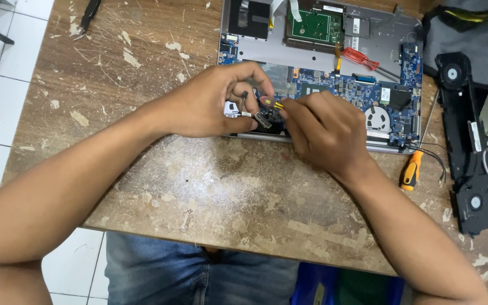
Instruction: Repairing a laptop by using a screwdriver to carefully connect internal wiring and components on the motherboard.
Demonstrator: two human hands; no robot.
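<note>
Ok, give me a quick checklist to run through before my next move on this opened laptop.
1. Left hand grips the small connector piece: ok.
2. Right hand pinches the small yellow-tipped tool: ok.
3. Tool tip seated on the part: cannot tell, fingers hide it.
4. Laptop lies flat on the wooden table: ok.
5. Red screwdriver rests loose on the open board: not ok.
6. Orange screwdriver lies beside the laptop, near the right wrist: ok.

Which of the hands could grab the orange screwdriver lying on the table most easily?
Probably the right hand. The orange-handled screwdriver lies on the worn wooden table just beside that wrist, while the left hand is farther away, pinching a small black connector over the opened grey laptop.
</note>
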